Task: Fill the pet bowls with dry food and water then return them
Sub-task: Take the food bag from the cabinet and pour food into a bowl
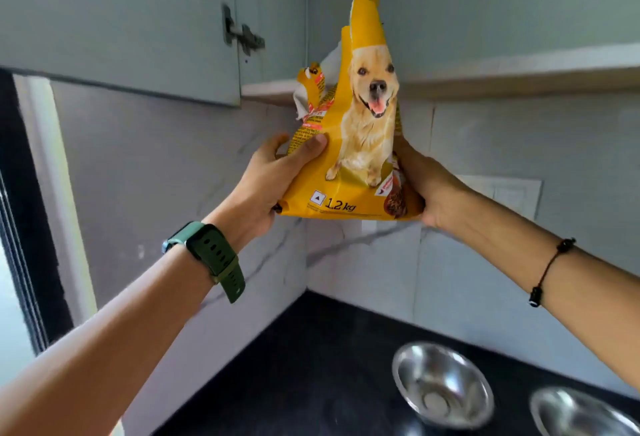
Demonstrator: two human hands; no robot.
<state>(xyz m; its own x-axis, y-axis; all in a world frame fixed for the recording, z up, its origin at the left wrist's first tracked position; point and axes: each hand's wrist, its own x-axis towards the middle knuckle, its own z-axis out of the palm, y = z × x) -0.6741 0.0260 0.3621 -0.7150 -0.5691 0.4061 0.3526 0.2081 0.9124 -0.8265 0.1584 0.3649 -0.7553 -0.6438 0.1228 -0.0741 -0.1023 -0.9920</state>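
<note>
A person holds a yellow dog food bag (360, 145) up by an open wall cabinet (270, 20), the left hand (273, 183) and right hand (427, 186) each gripping a lower corner. Two steel bowls (443, 387) sit apparently empty on the black counter (294, 366) below. The bag looks slack and torn open on top, so keeping it upright while lowering it should prevent spills.
</note>
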